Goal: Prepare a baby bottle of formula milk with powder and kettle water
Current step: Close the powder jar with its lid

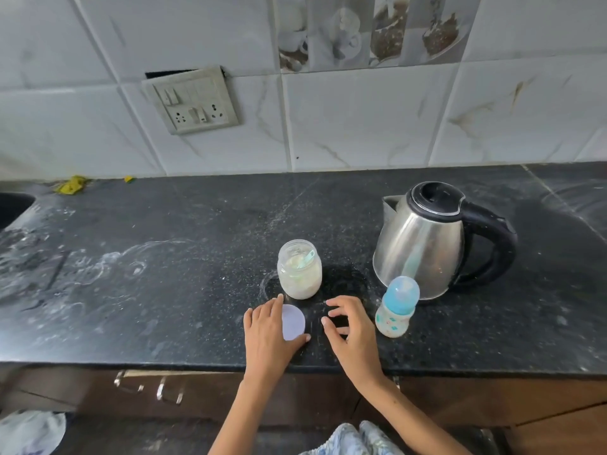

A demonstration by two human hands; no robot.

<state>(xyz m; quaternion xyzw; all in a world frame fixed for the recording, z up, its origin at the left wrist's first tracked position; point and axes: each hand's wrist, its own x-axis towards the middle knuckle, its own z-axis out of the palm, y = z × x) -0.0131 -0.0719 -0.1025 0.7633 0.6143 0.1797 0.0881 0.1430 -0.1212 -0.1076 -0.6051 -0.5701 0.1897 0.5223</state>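
left hand (267, 333) gripping white lid (293, 322) on counter (147, 290), right hand (353, 328) spread, fingers loosely curled, empty

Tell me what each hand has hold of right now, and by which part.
The left hand holds the round pale-lilac jar lid by its rim, index finger on the far edge and thumb on the near edge. The right hand holds nothing, its fingers hovering over the black speckled countertop.

I see a dark speckled stone counter (131, 290) across mid-frame. White marble-look wall tiles (361, 126) fill the top. A switchboard (190, 100) sits upper left, brown cabinet fronts (492, 399) below.
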